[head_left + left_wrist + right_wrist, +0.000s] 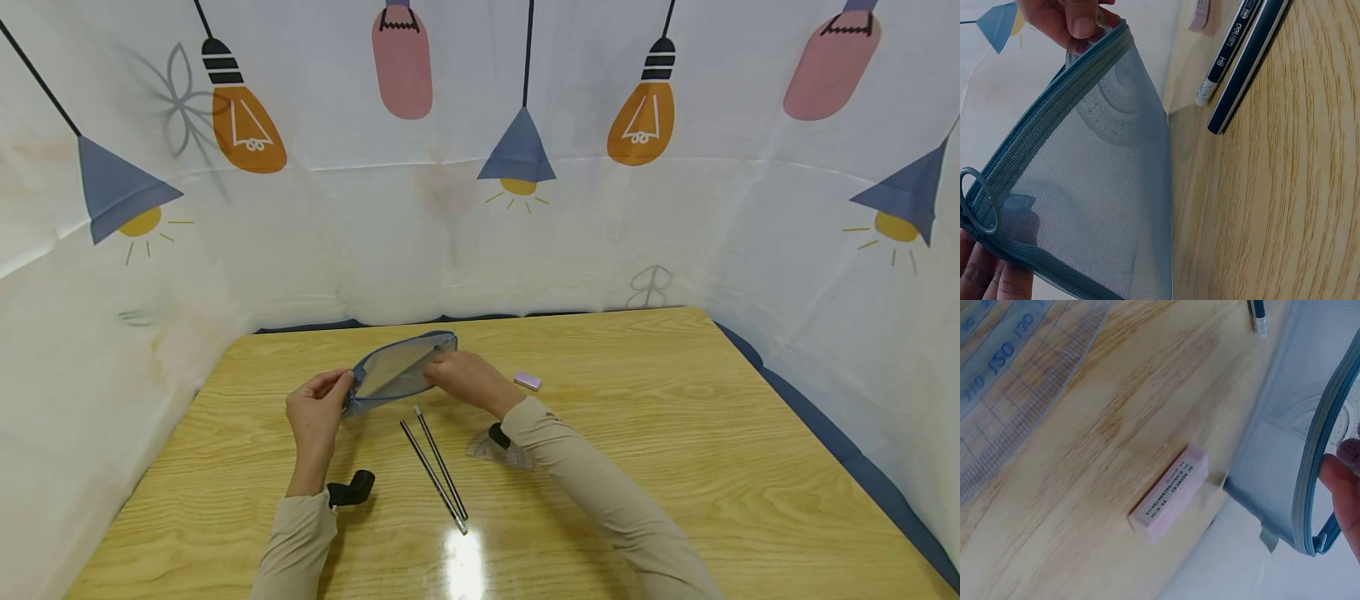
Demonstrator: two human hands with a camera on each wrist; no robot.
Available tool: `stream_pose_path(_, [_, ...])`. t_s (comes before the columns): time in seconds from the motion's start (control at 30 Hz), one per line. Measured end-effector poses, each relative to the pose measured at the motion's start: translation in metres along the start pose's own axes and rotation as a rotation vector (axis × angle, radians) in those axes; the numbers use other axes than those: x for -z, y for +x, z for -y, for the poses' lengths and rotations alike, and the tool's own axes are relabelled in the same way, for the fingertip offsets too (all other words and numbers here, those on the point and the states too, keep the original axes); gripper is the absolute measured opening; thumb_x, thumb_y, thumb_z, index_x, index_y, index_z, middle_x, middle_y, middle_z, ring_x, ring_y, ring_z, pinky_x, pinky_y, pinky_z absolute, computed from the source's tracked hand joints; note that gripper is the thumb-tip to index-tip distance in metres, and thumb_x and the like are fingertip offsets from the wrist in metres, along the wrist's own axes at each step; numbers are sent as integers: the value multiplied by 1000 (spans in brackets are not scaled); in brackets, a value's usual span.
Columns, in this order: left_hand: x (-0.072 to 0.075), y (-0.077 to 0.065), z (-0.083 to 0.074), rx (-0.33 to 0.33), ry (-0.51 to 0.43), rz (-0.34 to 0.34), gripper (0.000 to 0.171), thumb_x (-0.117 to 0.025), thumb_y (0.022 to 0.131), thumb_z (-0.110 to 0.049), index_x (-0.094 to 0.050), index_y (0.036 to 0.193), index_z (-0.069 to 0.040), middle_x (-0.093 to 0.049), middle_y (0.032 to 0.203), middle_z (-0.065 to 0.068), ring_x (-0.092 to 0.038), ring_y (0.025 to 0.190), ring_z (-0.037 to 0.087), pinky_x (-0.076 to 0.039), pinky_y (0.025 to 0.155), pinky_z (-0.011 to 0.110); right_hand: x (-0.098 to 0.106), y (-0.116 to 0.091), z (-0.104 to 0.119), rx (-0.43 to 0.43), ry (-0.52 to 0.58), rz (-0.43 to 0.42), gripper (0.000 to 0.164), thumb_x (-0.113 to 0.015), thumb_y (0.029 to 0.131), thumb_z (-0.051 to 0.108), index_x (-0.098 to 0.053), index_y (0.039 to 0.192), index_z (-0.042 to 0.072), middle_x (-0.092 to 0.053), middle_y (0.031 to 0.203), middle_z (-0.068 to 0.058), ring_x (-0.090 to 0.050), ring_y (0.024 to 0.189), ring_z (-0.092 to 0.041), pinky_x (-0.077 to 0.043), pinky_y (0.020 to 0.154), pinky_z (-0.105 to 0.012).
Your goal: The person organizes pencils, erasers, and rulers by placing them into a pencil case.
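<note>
A blue mesh zipper pouch (1091,181) is held above the table, its mouth unzipped and spread. My left hand (315,412) pinches the pouch's left end near the zipper's ring pull (996,212). The fingers of my right hand (468,379) reach into the mouth at the other end. There they pinch a clear plastic ruler with a curved protractor scale (1110,109), seen through the mesh; its full outline is hidden. Below the pouch, two dark striped pencils (435,477) lie side by side. A pink eraser (1169,490) rests on the table beyond my right wrist.
A clear protractor (487,452) lies flat beneath my right forearm, partly covered by it. The wooden table (675,433) extends to both sides. A white printed cloth (360,242) hangs behind its back edge and at the sides.
</note>
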State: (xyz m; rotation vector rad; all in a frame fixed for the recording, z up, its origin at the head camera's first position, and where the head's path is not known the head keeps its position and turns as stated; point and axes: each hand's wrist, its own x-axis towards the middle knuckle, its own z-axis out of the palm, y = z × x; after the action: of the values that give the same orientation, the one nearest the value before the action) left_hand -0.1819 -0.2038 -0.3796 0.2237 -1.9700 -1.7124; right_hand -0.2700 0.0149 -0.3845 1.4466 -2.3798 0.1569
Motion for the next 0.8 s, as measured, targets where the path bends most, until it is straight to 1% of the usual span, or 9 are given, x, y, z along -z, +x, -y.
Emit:
stream_pose_path(0.07, [0,2,5,12,-1,-4,21,-71,90,-9,-72,100,9,-71,81,5,-64,68,6,-50,57,18,0,0,1,7,-56,-11,11,-63,96,13,-73,93,11,-67,84,1,-63,74,-9,-51,68,-20])
stream_pose_path(0.17, [0,8,17,28,-5,-10,21,-72,90,-12,-73,100,6,-71,81,2,-64,69,6,-51,58,18,-1,0,2,13,-135,-57,12,-64,96,17,-72,87,16,-66,77,4,-60,63,-6,-49,56,-19])
stream_pose_path(0.23, [0,12,25,32,-7,-12,22,-72,89,-14,-73,101,5,-71,81,0,-64,69,5,-51,58,17,-3,1,2,22,-189,-94,13,-66,95,18,-72,83,18,-65,75,6,-59,62,-5,-48,54,-19])
stream_pose_path(0.27, [0,13,28,32,-7,-14,23,-73,89,-16,-74,102,4,-71,81,-2,-64,69,5,-51,58,17,-4,1,2,29,-213,-112,13,-67,94,19,-72,82,20,-66,75,7,-59,63,-5,-48,54,-19])
stream_pose_path(0.43, [0,14,32,29,-8,-25,26,-74,88,-21,-74,101,2,-71,80,-5,-64,69,5,-51,59,16,-8,4,2,69,-295,-178,8,-70,91,19,-76,85,22,-69,82,9,-62,78,-7,-51,68,-20])
stream_pose_path(0.57, [-1,14,31,26,-8,-30,26,-75,88,-21,-74,100,2,-71,80,-2,-64,68,4,-50,57,16,-9,5,4,85,-319,-214,7,-72,89,19,-77,85,22,-70,82,9,-63,78,-7,-52,71,-21])
stream_pose_path(0.7, [0,14,30,26,-2,-30,25,-75,88,-20,-75,100,2,-72,84,5,-64,67,4,-50,57,16,-10,7,5,79,-338,-211,7,-72,89,20,-77,85,22,-70,81,8,-63,77,-6,-52,70,-20])
stream_pose_path(0.8, [0,13,30,31,3,-26,25,-75,88,-20,-75,100,2,-72,84,6,-63,67,4,-50,57,16,-10,7,6,70,-333,-195,7,-72,90,19,-77,86,22,-70,83,8,-63,78,-6,-51,71,-20])
